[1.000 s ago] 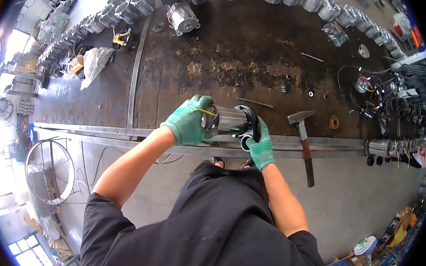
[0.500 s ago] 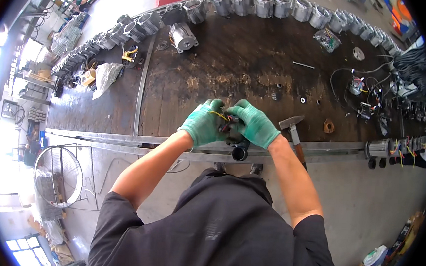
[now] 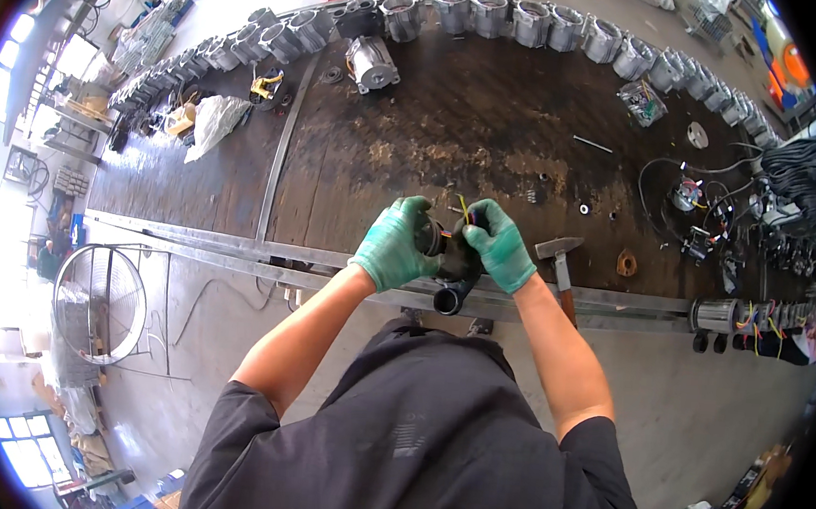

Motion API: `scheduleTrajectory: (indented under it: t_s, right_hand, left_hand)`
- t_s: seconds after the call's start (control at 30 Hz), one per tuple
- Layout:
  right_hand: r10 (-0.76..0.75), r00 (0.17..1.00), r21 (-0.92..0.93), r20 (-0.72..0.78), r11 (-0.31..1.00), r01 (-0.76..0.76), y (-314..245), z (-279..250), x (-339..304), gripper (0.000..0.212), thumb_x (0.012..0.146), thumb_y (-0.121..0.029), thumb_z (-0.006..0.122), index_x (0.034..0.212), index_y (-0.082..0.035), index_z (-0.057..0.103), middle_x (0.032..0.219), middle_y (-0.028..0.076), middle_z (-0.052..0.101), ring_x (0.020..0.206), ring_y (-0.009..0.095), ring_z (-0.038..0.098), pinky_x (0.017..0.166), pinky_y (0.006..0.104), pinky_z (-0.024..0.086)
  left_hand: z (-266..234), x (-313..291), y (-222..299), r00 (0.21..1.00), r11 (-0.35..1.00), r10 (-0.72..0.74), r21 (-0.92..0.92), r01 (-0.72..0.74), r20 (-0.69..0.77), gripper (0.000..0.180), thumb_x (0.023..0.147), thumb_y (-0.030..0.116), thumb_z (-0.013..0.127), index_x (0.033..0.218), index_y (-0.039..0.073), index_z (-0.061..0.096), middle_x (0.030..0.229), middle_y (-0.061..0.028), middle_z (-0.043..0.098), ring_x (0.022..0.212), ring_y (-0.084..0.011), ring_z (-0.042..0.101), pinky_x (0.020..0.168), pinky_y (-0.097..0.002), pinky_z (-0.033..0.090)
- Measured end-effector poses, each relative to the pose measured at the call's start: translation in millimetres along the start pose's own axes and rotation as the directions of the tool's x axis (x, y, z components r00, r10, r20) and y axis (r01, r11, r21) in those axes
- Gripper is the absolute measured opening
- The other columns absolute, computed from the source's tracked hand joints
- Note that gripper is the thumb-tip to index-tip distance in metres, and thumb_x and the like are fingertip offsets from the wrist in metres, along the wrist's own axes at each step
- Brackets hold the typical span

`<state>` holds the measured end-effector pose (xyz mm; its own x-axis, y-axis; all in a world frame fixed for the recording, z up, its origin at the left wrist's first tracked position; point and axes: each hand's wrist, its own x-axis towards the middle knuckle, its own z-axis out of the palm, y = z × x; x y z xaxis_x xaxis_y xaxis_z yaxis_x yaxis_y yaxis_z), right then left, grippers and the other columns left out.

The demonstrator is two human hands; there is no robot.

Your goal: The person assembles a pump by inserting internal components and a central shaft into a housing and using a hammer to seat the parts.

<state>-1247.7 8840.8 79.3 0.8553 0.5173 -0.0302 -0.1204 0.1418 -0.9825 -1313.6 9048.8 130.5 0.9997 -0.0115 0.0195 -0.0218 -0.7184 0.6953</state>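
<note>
Both my hands wear green gloves and meet over the front edge of the workbench (image 3: 354, 208). Curled around a dark rounded part with a black tubular end (image 3: 448, 300), my left hand (image 3: 395, 246) grips its left side. The fingers of my right hand (image 3: 503, 249) are pinched on thin wires (image 3: 464, 208), a yellow one sticking up from them. Gloves hide much of the dark part, so its exact kind cannot be made out. Just right of my right hand lies a hammer (image 3: 560, 249), its wooden handle overhanging the bench edge.
Grey motor housings (image 3: 489, 16) line the far edge in a curved row. A whole motor (image 3: 372, 65) stands at the back left. A metal rod (image 3: 593, 144), a small ring (image 3: 583, 209) and a brown flange (image 3: 626, 262) lie rightward, near wired parts (image 3: 687, 194). Wound stators (image 3: 718, 315) sit at the right edge.
My right hand has shifted a little right and away from the left, its fingers now drawing the yellow wire upright. The tube's opening has moved slightly left and down in view.
</note>
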Motion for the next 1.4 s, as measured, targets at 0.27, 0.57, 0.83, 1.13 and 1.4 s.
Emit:
scheduleTrajectory:
  t_s: [0.27,0.57,0.83,1.13,1.4]
  right_hand:
    - [0.119,0.992,0.058,0.029,0.991,-0.120,-11.9,-4.0,3.6,0.022,0.103,-0.014,0.067,0.119,-0.001,0.071,0.100,0.004,0.076,0.090,0.010,0.068,0.083,0.0269,0.055]
    - [-0.274,0.940,-0.546,-0.203,0.828,0.123,-3.9,39.7,6.3,0.013,0.103,-0.013,0.062,0.109,-0.001,0.065,0.086,0.018,0.072,0.076,0.022,0.070,0.071,0.0362,0.055]
    - [-0.244,0.951,-0.278,-0.191,0.942,0.186,25.0,37.5,-25.0,0.010,0.107,-0.014,0.059,0.108,-0.005,0.059,0.078,0.006,0.066,0.064,0.013,0.063,0.059,0.0301,0.052]
    - [-0.152,0.979,-0.060,-0.137,0.988,0.145,21.4,40.0,5.6,0.014,0.106,-0.017,0.063,0.108,-0.004,0.066,0.077,0.001,0.067,0.059,0.007,0.057,0.054,0.0249,0.047]
    - [-0.077,0.995,-0.034,-0.067,0.997,0.075,8.9,44.1,-1.4,0.015,0.105,-0.016,0.064,0.111,-0.003,0.068,0.078,-0.002,0.065,0.062,0.005,0.057,0.057,0.0234,0.048]
  left_hand:
    - [4.1,-5.4,-4.8,0.998,1.000,0.006,-0.028,-0.007,-0.064,0.083,0.063,0.022,0.093,0.133,0.003,0.053,0.120,-0.0207,0.063,0.108,-0.0364,0.065,0.096,-0.0424,0.055]
    - [3.3,0.3,12.0,0.999,1.000,0.014,0.023,-0.013,-0.034,0.082,0.061,0.027,0.094,0.129,-0.001,0.056,0.121,-0.0244,0.063,0.109,-0.0411,0.064,0.095,-0.0457,0.054]
    - [-52.4,-4.2,64.6,0.980,0.959,0.191,0.224,-0.176,-0.049,0.074,0.064,0.020,0.088,0.129,0.004,0.056,0.120,-0.0217,0.059,0.112,-0.0414,0.059,0.096,-0.0479,0.051]
    - [-90.0,10.4,42.5,0.960,0.954,0.281,0.111,-0.280,0.006,0.077,0.066,0.014,0.089,0.134,0.003,0.053,0.120,-0.0190,0.060,0.107,-0.0362,0.064,0.093,-0.0421,0.054]
    - [-76.6,7.5,27.7,0.976,0.977,0.186,0.084,-0.196,0.109,0.091,0.064,0.018,0.092,0.143,0.004,0.048,0.123,-0.0208,0.060,0.113,-0.0360,0.062,0.099,-0.0425,0.052]
